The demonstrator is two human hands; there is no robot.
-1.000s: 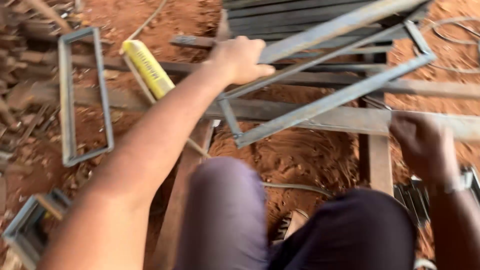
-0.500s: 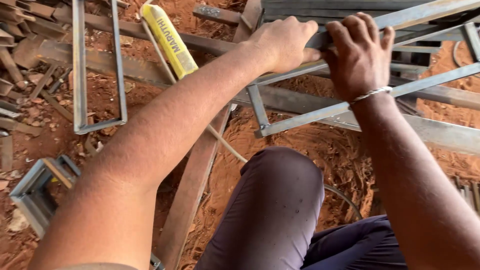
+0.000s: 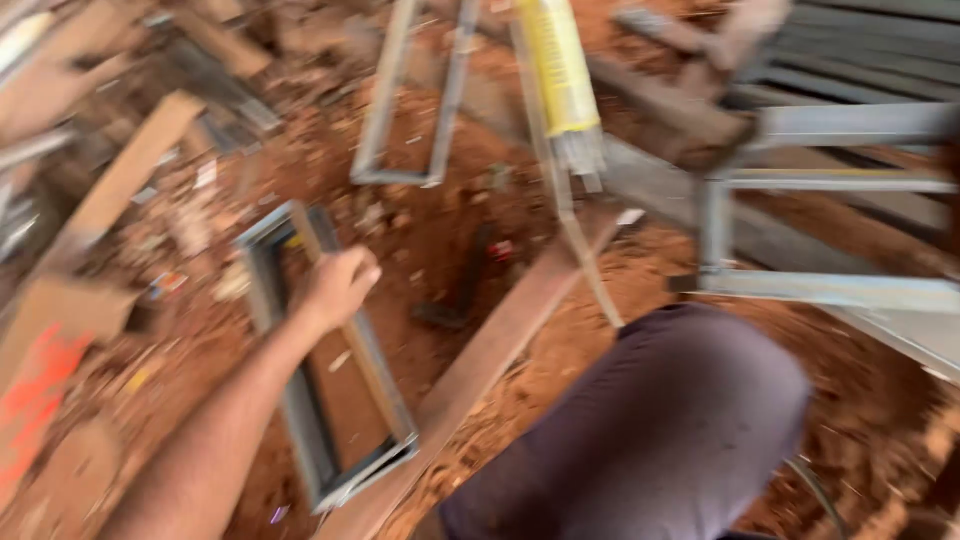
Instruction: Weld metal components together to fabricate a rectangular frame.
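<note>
My left hand [image 3: 338, 287] reaches down to the left and closes over the right long side of a small rectangular grey metal frame [image 3: 290, 420] lying on the red soil. The picture is blurred, so the grip is not sharp, but the fingers curl around the bar. My right hand is out of view. A larger grey metal frame [image 3: 830, 290] rests on wooden planks at the right, above my knee in dark trousers [image 3: 680, 420].
A second narrow metal frame [image 3: 410, 100] lies at the top centre. A yellow packet [image 3: 557, 65] sits next to it. A long wooden plank [image 3: 500, 340] runs diagonally beside the small frame. Wood scraps and debris [image 3: 120, 180] cover the left. Stacked metal bars [image 3: 860, 50] fill the top right.
My left hand has let go of the large frame and swung down left onto the small frame on the ground. My right hand has left the view. The camera turned left.
</note>
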